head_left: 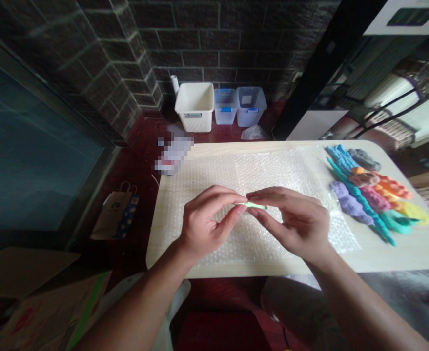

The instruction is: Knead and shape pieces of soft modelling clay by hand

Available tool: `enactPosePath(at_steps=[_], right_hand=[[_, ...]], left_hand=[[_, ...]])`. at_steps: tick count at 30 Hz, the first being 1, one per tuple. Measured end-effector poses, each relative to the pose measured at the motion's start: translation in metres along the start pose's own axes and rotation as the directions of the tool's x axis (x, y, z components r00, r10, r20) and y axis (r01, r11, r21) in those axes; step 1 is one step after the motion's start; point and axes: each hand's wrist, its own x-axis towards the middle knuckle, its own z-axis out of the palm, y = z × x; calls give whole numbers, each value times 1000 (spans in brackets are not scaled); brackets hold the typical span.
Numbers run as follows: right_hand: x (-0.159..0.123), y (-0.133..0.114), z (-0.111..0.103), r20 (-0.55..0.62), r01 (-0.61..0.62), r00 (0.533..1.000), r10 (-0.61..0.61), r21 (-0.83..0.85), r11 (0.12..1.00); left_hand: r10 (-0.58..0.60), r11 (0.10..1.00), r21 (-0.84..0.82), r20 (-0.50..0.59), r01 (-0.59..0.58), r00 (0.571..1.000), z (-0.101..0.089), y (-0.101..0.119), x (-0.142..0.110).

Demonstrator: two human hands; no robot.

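My left hand [207,219] and my right hand [291,219] meet above the middle of a light wooden table [382,253]. Both pinch a small pale green strip [255,205] between thumb and fingers, each hand at one end. Under the hands lies a sheet of clear bubble wrap [273,170] spread over the tabletop. The strip is thin and partly hidden by my fingertips.
A row of coloured wool tufts [371,192], blue, teal, purple, pink, orange, yellow and grey, lies at the table's right end. On the floor behind stand a white bin [195,105] and two clear boxes [239,105]. A paper bag [117,214] sits left of the table.
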Motion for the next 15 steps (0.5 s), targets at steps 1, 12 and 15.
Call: enactPosePath(at_steps=[1,12,15], right_hand=[[1,-1,0,-1,18,1000,-18,1,1000],[2,-1,3,-8,-25,1000,25,3,1000],[2,-1,3,-7,-1,1000,1,11,1000]], left_hand=[[4,1000,-1,1,-4,1000,0,0,0],[19,1000,23,20,-20,1000,-1,-1,1],[-14,1000,3,28,14,1000,0,-1,0]])
